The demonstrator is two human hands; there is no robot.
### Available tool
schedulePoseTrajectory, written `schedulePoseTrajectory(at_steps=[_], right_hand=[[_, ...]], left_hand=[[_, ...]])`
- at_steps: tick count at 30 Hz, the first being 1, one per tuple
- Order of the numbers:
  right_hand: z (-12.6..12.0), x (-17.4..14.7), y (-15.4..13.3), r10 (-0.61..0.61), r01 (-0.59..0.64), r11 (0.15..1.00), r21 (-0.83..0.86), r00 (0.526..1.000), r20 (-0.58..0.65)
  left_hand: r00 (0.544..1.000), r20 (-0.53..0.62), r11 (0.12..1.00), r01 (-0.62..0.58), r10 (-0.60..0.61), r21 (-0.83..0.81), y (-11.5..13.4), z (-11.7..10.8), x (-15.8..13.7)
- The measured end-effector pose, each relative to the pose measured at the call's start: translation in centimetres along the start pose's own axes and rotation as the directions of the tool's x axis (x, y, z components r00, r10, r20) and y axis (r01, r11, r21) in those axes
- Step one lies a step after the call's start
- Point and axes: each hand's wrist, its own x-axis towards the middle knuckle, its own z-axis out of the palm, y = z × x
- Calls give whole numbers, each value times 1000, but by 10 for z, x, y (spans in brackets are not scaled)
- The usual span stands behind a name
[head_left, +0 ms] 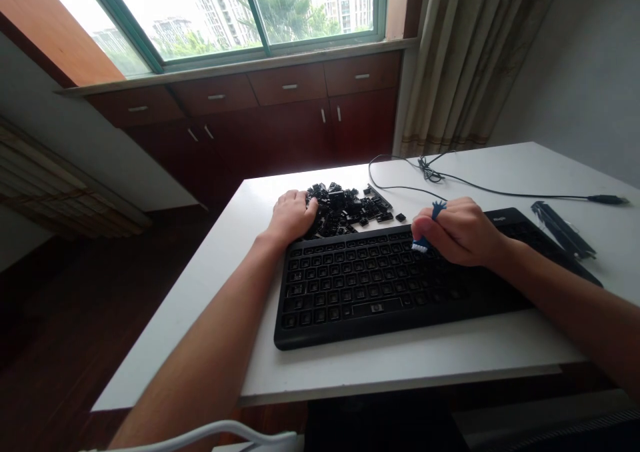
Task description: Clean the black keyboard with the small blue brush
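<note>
A black keyboard [350,272] with its keycaps off lies across the white table. Above its right half, my right hand [463,232] is closed around a small blue brush [421,245], whose white bristles point down at the keys. My left hand [293,215] rests at the keyboard's far left corner, fingers stretched out and touching the side of a heap of loose black keycaps [340,205]. Whether a keycap is under its fingertips is hidden.
A thin black cable [480,189] with a plug runs over the back right of the white table [200,305]. To the keyboard's right lies a dark flat strip [563,229]. Near the bottom edge shows a white curved bar [220,429]. Cabinets [280,125] stand beyond.
</note>
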Motion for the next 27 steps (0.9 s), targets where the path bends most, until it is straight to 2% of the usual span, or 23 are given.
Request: schedulePoseTrajectory(at_steps=[9, 27], right_hand=[[5, 1, 0, 19, -23, 998, 52, 997, 73], [3, -2, 3, 49, -59, 995, 85, 992, 115]], left_hand=[[1000, 6, 1000, -2, 2, -8, 1, -1, -1], [1000, 7, 999, -13, 13, -30, 3, -1, -3]])
